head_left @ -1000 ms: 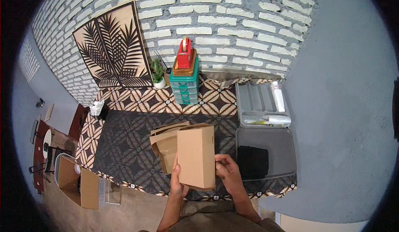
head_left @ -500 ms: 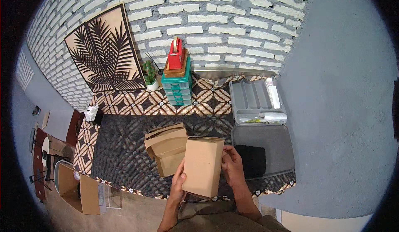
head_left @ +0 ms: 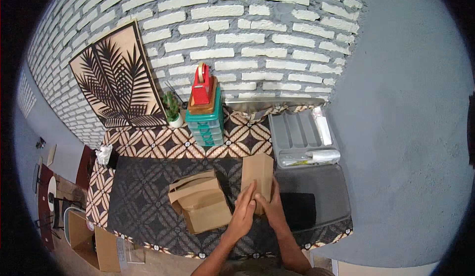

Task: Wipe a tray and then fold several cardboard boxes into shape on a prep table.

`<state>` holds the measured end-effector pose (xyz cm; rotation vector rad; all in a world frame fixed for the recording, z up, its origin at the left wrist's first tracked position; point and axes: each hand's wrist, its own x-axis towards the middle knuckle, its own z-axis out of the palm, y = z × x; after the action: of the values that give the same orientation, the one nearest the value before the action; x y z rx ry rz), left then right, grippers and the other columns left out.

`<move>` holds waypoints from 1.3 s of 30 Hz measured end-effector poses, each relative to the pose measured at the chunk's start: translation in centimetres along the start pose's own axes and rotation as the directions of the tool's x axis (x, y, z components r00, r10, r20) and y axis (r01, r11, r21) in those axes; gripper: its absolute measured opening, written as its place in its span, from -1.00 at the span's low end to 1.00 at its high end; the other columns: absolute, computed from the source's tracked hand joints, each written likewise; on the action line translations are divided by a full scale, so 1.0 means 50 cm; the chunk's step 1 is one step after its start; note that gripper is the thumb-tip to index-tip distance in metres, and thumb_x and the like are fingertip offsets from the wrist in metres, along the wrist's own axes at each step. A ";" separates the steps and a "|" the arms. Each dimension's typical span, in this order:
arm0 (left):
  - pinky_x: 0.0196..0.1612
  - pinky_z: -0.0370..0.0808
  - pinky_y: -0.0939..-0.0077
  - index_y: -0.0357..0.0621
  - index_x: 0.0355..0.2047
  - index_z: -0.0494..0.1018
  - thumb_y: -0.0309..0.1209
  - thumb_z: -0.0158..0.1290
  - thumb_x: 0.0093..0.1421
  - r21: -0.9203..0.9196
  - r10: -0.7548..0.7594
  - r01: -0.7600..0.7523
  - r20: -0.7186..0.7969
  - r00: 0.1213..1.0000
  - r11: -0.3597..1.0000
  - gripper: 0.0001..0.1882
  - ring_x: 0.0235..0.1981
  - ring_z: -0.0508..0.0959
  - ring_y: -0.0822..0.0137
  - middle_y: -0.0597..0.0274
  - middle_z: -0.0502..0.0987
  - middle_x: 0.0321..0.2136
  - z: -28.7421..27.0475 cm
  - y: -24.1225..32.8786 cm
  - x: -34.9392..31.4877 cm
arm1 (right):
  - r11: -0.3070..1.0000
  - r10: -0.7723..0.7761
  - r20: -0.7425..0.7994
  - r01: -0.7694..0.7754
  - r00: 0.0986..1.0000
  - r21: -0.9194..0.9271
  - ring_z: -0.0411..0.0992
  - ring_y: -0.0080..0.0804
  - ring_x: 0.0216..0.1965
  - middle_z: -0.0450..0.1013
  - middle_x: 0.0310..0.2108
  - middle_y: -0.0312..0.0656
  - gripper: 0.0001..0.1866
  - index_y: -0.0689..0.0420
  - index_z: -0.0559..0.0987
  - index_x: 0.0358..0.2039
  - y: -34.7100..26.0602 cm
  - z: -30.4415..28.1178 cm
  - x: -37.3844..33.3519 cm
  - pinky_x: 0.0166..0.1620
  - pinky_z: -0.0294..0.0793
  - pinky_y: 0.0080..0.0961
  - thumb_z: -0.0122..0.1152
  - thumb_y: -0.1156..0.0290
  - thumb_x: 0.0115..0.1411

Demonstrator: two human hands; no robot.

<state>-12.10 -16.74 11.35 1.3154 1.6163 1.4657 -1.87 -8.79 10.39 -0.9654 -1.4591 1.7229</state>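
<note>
A brown cardboard box [head_left: 256, 169] stands over the right part of the dark mat, its narrow side facing up. My left hand [head_left: 244, 207] presses against its left and near side with the fingers pointing up along it. My right hand [head_left: 273, 207] grips its right edge, the thumb reaching across close to the left fingers. The lower part of the box is hidden behind both hands. Just to the left lies an opened cardboard box [head_left: 200, 202] with raised flaps.
Right of my hands are a grey tray [head_left: 326, 197] with a black cloth [head_left: 295, 210] and a grey compartment organizer [head_left: 297, 135]. A red tape dispenser [head_left: 202, 90] tops a teal drawer unit [head_left: 205, 122] near the brick wall. A potted plant [head_left: 172, 109] stands beside it.
The held box has been turned from its broad face to a narrow side and moved to the right, farther from me. My hands have come close together. The whole view has tilted upward.
</note>
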 end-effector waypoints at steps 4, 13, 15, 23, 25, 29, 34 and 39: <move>0.28 0.10 0.19 -0.23 0.24 0.18 -0.39 -0.15 0.31 0.214 0.022 0.008 -0.139 0.990 0.977 -0.51 0.24 0.21 -0.03 -0.14 0.24 0.20 0.024 -0.102 0.109 | 0.995 -0.071 -0.167 0.082 0.983 0.060 0.23 -0.24 0.18 0.22 0.20 -0.05 -0.16 0.20 0.06 0.33 0.090 -0.059 0.134 0.22 0.22 -0.33 0.31 0.39 0.12; -0.02 0.41 0.43 -0.30 0.16 0.22 -0.65 -0.10 0.20 -0.328 -0.341 0.244 -0.279 0.898 0.913 -0.52 -0.10 0.48 0.28 0.07 0.45 -0.06 0.068 -0.292 0.337 | 0.855 -0.255 -0.308 0.065 0.916 -0.514 0.22 0.00 0.21 0.25 0.17 0.11 -0.38 0.26 0.23 0.25 0.135 -0.072 0.387 0.23 0.18 -0.21 0.13 0.36 0.21; -0.04 0.41 0.43 -0.29 0.12 0.26 -0.66 -0.10 0.20 -0.307 -0.353 0.266 -0.278 0.893 0.914 -0.56 -0.13 0.49 0.29 0.07 0.47 -0.11 0.085 -0.309 0.371 | 0.616 -0.515 -0.185 0.211 0.837 -0.759 0.07 0.16 0.27 0.16 0.21 0.18 -0.38 0.23 0.27 0.22 0.146 -0.073 0.415 0.27 0.07 -0.02 0.16 0.37 0.15; -0.09 0.40 0.36 -0.26 -0.14 0.47 -0.41 -0.10 0.30 -0.209 -0.224 0.140 -0.459 0.860 0.968 -0.76 -0.27 0.50 0.21 0.08 0.51 -0.33 0.079 -0.413 0.585 | 0.218 -0.436 0.116 0.230 0.893 -0.948 -0.06 0.22 0.32 0.05 0.28 0.09 -0.32 0.04 0.31 0.22 0.162 -0.011 0.375 0.28 -0.18 0.29 0.28 0.27 0.07; -0.07 0.39 0.37 -0.28 -0.16 0.48 -0.35 -0.11 0.32 -0.273 -0.382 0.293 -0.376 0.845 0.916 -0.73 -0.25 0.50 0.20 0.07 0.51 -0.33 0.075 -0.408 0.645 | 0.217 -0.405 0.107 0.209 0.908 -0.953 -0.07 0.20 0.33 0.03 0.30 0.07 -0.28 0.01 0.31 0.23 0.170 -0.015 0.377 0.28 -0.23 0.32 0.31 0.24 0.04; 0.11 0.33 0.38 -0.22 0.04 0.43 -0.27 -0.07 0.31 -0.351 -0.453 0.360 -0.235 0.860 0.864 -0.62 -0.03 0.46 0.20 0.15 0.49 -0.05 0.045 -0.442 0.728 | 0.224 -0.312 0.158 0.234 0.937 -0.946 -0.11 0.14 0.35 -0.01 0.32 0.02 -0.21 -0.03 0.26 0.26 0.172 -0.008 0.386 0.26 -0.22 0.37 0.34 0.09 0.04; 0.09 0.34 0.41 -0.18 0.04 0.44 -0.18 -0.01 0.28 -0.603 -0.443 0.237 -0.216 0.870 0.761 -0.58 -0.04 0.47 0.27 0.12 0.48 -0.06 0.028 -0.428 0.790 | 0.217 -0.295 0.140 0.209 0.945 -0.954 -0.05 0.08 0.34 0.03 0.32 -0.03 -0.22 -0.05 0.27 0.26 0.179 -0.005 0.423 0.30 -0.21 0.25 0.35 0.15 0.03; 0.13 0.40 0.41 -0.34 0.11 0.29 -0.22 -0.03 0.30 -0.784 -0.443 0.170 -0.146 0.885 0.597 -0.50 0.03 0.46 0.21 0.03 0.38 0.05 0.011 -0.376 0.804 | 0.257 -0.431 0.153 0.283 0.890 -0.924 0.04 0.00 0.30 0.12 0.27 -0.08 -0.28 0.02 0.36 0.18 0.191 -0.002 0.520 0.27 -0.06 0.23 0.38 0.24 -0.01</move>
<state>-30.55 22.23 0.82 0.2860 1.0840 1.8845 -15.07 12.15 -2.01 -1.0924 -2.4004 0.2883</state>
